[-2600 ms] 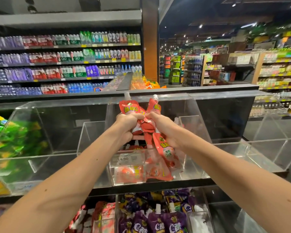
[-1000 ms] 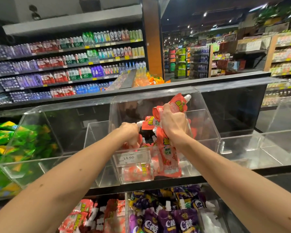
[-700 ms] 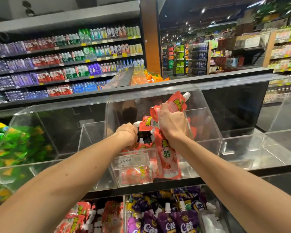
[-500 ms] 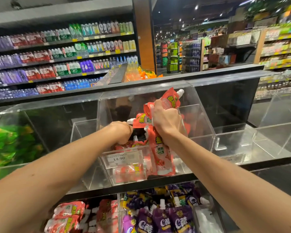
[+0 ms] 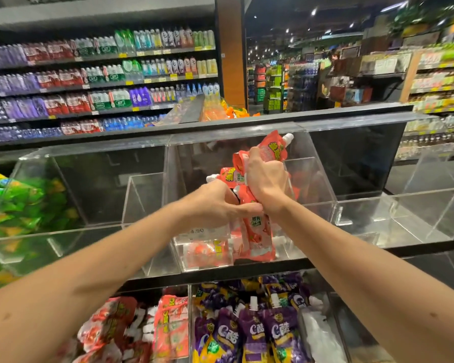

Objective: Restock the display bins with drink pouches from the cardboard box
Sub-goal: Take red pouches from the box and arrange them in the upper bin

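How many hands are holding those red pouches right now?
2. The left hand grips the bunch of red spouted drink pouches low down; the right hand grips it higher, above the clear plastic bin.

Both arms stretch forward; right hand (image 5: 266, 176) above left hand (image 5: 212, 205), both gripping pouches (image 5: 258, 231).

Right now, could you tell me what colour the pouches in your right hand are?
Coral red drink pouches with white caps; head view.
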Motion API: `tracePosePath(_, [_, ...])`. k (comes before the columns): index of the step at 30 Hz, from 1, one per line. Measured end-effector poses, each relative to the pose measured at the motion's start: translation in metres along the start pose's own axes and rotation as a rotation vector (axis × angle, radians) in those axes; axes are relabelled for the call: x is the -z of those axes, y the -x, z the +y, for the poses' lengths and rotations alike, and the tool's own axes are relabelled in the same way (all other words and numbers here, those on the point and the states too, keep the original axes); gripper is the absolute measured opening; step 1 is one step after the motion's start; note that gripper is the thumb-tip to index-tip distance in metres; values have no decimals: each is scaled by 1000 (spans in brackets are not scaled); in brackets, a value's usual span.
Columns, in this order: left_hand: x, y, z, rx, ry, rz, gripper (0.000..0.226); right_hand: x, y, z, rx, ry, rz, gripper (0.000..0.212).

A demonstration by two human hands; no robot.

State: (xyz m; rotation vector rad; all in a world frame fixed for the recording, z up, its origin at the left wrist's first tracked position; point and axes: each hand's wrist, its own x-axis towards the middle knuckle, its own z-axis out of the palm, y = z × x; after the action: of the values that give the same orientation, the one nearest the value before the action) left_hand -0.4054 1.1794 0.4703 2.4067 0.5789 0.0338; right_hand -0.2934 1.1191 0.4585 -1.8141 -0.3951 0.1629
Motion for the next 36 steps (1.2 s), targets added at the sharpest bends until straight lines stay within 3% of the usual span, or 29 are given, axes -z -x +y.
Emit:
tracePosePath(2, [-7, 3, -2, -41, 32, 85, 44, 2, 2, -1, -8, -9, 3, 50])
tracePosePath(5, [-15, 8, -4, -90, 12, 202, 43, 1, 4, -4, -16, -53, 9, 50])
tracePosePath(10, [-6, 17, -13, -99, 138, 214, 32, 4, 4, -6, -37, -153, 36, 54])
tracePosePath(13, [14, 26, -19, -70, 281, 235, 23, 5, 3, -6, -43, -174, 30, 52])
tracePosePath(16, [43, 31, -28, -34, 375, 380, 20, 5, 1, -5, -14, -207, 22, 50])
tracePosePath(19, [63, 17, -49, 105, 240, 460, 26, 3, 1, -6, -8, -277, 5, 50])
tracePosePath(25, [48, -28, -39, 220, -440, 371, 27, 2, -8, -2, 26, -270, -6, 49])
tracePosePath(27, [37, -48, -36, 251, -433, 280, 21, 3, -13, 1, 38, -264, -27, 47])
tracePosePath(31, [19, -91, -56, 357, -54, 192, 13, 0, -17, 3, 19, -273, -47, 52])
tracePosePath(34, [8, -116, -65, 373, -142, 173, 18, -4, -22, 7, -14, -295, -77, 65])
tracePosePath(36, [0, -121, -67, 384, -347, 103, 19, -5, -25, 9, 0, -258, -87, 63])
